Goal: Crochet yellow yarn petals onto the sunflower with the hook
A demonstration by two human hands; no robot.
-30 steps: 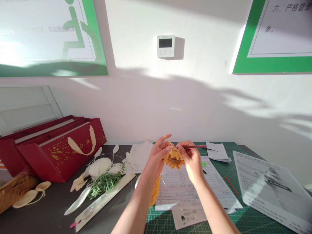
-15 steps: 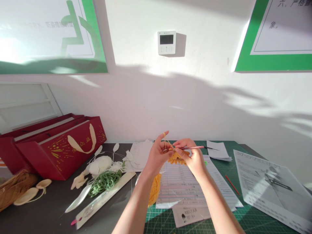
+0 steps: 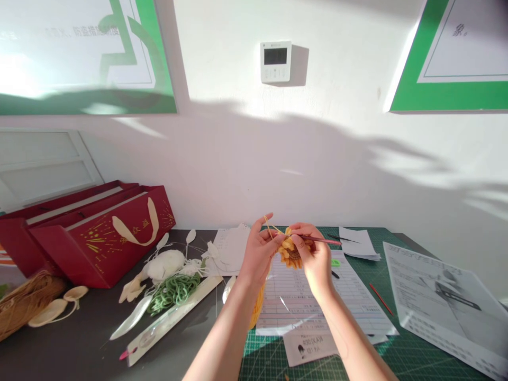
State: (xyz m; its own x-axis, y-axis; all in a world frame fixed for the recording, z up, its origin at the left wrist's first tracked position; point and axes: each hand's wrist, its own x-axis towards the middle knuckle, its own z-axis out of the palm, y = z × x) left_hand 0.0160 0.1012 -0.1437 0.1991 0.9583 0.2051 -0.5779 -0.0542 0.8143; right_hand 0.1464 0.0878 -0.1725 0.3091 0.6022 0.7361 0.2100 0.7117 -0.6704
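Observation:
Between my two hands is an orange-yellow crocheted flower piece point(image 3: 291, 256) with a brown centre. My left hand point(image 3: 262, 244) pinches its left edge, index finger raised with yellow yarn looped over it. The fingers of my right hand point(image 3: 313, 248) are closed round a pink crochet hook point(image 3: 323, 240), whose tip is at the top of the piece, hidden among yarn and fingers. A ball of yellow yarn point(image 3: 257, 309) lies beside my left forearm, partly covered by it.
Printed sheets point(image 3: 293, 296) lie on a green cutting mat point(image 3: 329, 368). At the left are red gift bags point(image 3: 107, 238), green yarn point(image 3: 174, 292), white yarn point(image 3: 164, 264), a ruler-like strip point(image 3: 174, 320) and brown yarn point(image 3: 29, 301). A red stick point(image 3: 381, 299) and a larger sheet point(image 3: 448, 307) are at the right.
The flower piece has turned so its brown centre shows more. My right hand and the hook have shifted slightly right. The whole view has moved a little.

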